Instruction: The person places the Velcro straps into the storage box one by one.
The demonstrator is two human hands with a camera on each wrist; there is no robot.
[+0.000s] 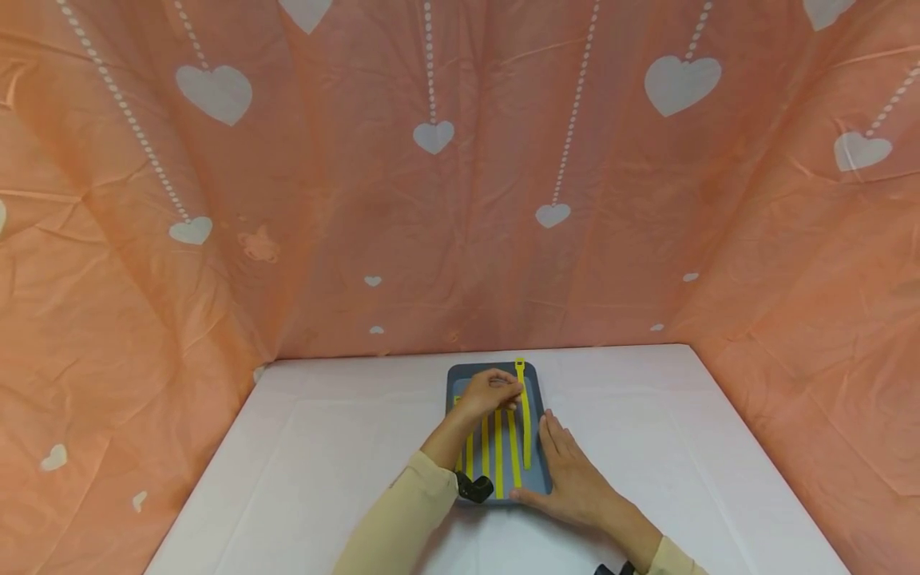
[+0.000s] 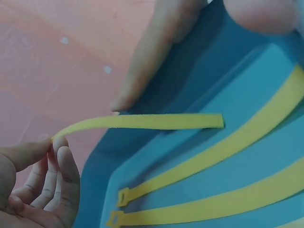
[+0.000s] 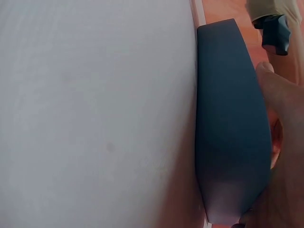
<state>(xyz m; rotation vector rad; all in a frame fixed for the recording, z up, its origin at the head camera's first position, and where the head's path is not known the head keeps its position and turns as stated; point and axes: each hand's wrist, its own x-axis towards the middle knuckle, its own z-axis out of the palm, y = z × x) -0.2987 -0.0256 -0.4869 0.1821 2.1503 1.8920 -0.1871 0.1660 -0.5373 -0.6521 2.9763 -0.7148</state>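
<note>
My left hand (image 1: 490, 395) pinches a yellow strap (image 1: 527, 431) between thumb and fingertip, near its slotted head. In the left wrist view this strap (image 2: 152, 121) is raised above the tray, bending slightly towards its free end. Below it, several similar yellow straps (image 1: 498, 455) lie side by side lengthwise in the blue-grey tray (image 1: 474, 370), their slotted heads at the far end. My right hand (image 1: 578, 483) rests at the tray's right side, fingers extended along the edge and thumb at the near rim. In the right wrist view the tray's outer wall (image 3: 230, 118) shows beside that hand.
A white-covered table (image 1: 345, 431) carries the tray near its back edge. Peach cloth (image 1: 467, 263) with white hearts encloses the back and both sides. A black wrist camera (image 1: 476, 487) on the left wrist hangs over the tray's near left corner.
</note>
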